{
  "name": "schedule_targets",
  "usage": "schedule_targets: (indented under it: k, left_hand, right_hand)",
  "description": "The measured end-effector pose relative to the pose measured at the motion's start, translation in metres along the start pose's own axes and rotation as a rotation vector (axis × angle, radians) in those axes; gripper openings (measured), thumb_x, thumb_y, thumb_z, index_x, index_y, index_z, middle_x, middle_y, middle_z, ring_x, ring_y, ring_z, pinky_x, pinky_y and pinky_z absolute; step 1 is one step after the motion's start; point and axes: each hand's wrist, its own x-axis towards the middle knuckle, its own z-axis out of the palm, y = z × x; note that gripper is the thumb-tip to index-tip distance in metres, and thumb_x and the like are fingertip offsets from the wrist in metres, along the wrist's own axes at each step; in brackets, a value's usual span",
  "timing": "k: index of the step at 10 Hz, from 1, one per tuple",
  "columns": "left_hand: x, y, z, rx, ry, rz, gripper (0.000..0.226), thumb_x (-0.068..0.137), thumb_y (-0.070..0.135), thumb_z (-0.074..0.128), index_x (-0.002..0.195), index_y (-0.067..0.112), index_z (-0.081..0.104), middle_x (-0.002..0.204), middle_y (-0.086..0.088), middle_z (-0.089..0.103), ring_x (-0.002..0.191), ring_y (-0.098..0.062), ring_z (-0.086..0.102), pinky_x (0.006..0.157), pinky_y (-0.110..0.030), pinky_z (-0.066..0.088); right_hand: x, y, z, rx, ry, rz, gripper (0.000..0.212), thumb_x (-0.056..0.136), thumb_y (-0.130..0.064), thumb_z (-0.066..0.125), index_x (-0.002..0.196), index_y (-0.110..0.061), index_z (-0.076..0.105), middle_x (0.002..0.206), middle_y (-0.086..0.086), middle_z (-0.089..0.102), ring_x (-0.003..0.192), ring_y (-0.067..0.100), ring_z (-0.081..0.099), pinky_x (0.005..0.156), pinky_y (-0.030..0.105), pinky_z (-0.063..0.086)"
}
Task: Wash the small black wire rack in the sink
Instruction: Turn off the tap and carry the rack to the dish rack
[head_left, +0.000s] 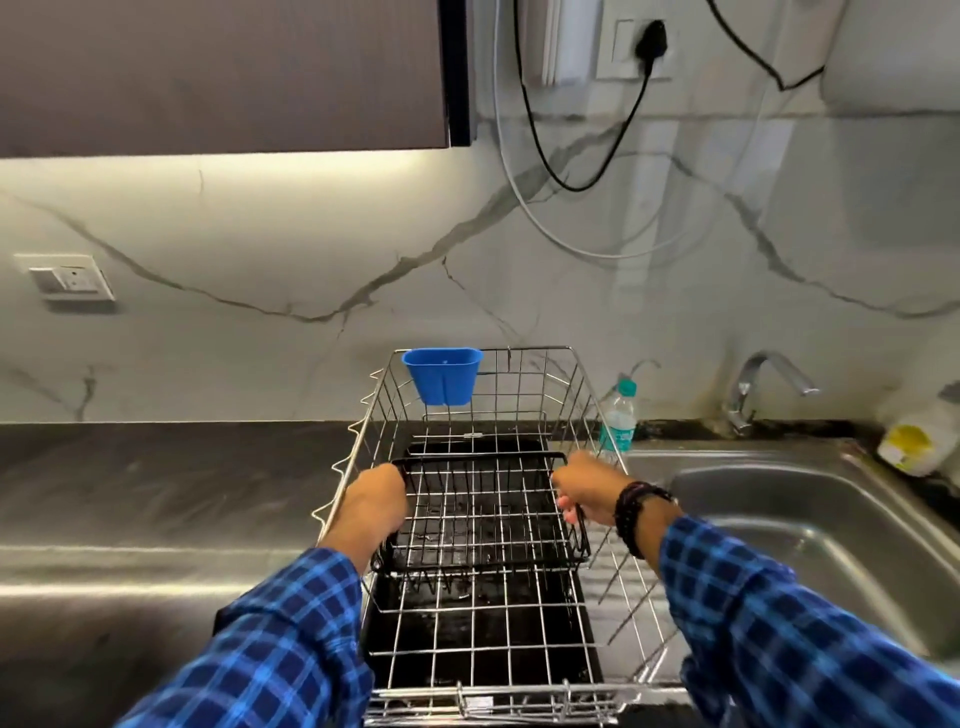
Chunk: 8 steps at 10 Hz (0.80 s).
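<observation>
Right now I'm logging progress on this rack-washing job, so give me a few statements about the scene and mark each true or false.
The left hand and right hand both grip the black wire rack. True.
The rack sits in the sink. False: it is inside the silver dish basket, left of the sink.
A blue cup hangs on the basket's far rim. True.
Water pours from the tap. False: no stream shows.

The wire rack (488, 514) sits in the dish basket (519, 693) — sink (810, 525) to the right.
</observation>
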Motion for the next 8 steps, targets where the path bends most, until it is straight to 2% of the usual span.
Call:
schedule_targets:
  k: [1,2,3,4,5,6,7,8]
  left_hand:
    - [-0.001,0.003,0.004,-0.008,0.028,0.005,0.027,0.093,-0.007,0.047,0.11,0.0,0.066,0.11,-0.017,0.072,0.09,-0.031,0.066,0.082,-0.036,0.054]
    - [0.001,0.003,0.011,-0.038,0.047,-0.007,0.033,0.095,-0.007,0.04,0.119,0.001,0.062,0.117,-0.017,0.069,0.106,-0.035,0.067,0.089,-0.038,0.053]
    - [0.005,0.0,0.024,-0.118,0.033,-0.001,0.048,0.096,-0.01,0.034,0.141,0.002,0.046,0.128,-0.019,0.064,0.117,-0.035,0.063,0.099,-0.041,0.052]
    - [0.007,-0.002,0.027,-0.174,0.017,0.069,0.069,0.094,-0.014,0.043,0.157,0.007,0.026,0.139,-0.016,0.055,0.128,-0.029,0.056,0.106,-0.036,0.048]
    - [0.0,-0.003,0.027,-0.201,0.013,0.119,0.077,0.092,-0.013,0.048,0.16,0.01,0.02,0.16,-0.013,0.035,0.148,-0.026,0.036,0.12,-0.037,0.033]
    - [-0.031,0.005,0.018,-0.204,0.039,0.185,0.075,0.095,-0.009,0.044,0.161,0.012,0.016,0.168,-0.008,0.019,0.155,-0.021,0.019,0.125,-0.034,0.019]
    - [-0.071,0.033,0.0,-0.244,0.18,0.3,0.067,0.102,0.004,0.044,0.161,0.018,0.016,0.168,-0.004,0.02,0.152,-0.02,0.027,0.122,-0.033,0.022]
    - [-0.114,0.063,-0.024,-0.254,0.408,0.438,0.059,0.106,0.023,0.042,0.16,0.021,0.019,0.164,-0.006,0.031,0.138,-0.027,0.051,0.112,-0.039,0.044]
  right_hand:
    - [0.002,0.004,0.002,-0.02,0.005,-0.009,0.042,0.097,-0.007,0.043,0.139,-0.004,0.036,0.114,0.011,0.051,0.093,0.022,0.056,0.074,0.033,0.054]
    - [0.003,0.014,0.006,-0.086,0.004,0.005,0.049,0.096,-0.009,0.047,0.143,-0.004,0.034,0.134,0.016,0.049,0.116,0.027,0.053,0.098,0.041,0.05]
    - [0.001,0.02,0.011,-0.164,0.008,-0.023,0.059,0.092,-0.015,0.053,0.147,-0.009,0.031,0.147,0.017,0.043,0.13,0.03,0.046,0.109,0.047,0.042]
    - [-0.008,0.017,0.018,-0.239,-0.005,-0.084,0.073,0.093,-0.016,0.053,0.155,-0.012,0.016,0.158,0.017,0.03,0.14,0.033,0.037,0.114,0.045,0.035]
    - [-0.021,0.02,0.021,-0.368,0.001,-0.195,0.08,0.093,-0.016,0.05,0.159,-0.014,0.004,0.165,0.015,0.008,0.15,0.033,0.021,0.12,0.043,0.026]
    - [-0.047,0.017,0.008,-0.448,-0.024,-0.371,0.069,0.099,-0.013,0.042,0.159,-0.015,0.007,0.166,0.012,0.009,0.151,0.028,0.02,0.12,0.039,0.023]
    - [-0.084,0.018,-0.02,-0.504,0.001,-0.573,0.062,0.103,-0.021,0.041,0.159,-0.018,0.014,0.144,-0.002,0.047,0.115,0.009,0.055,0.104,0.031,0.043]
    - [-0.118,0.025,-0.061,-0.54,0.104,-0.776,0.058,0.104,-0.022,0.043,0.156,-0.016,0.02,0.158,0.005,0.03,0.131,0.011,0.047,0.117,0.03,0.029]
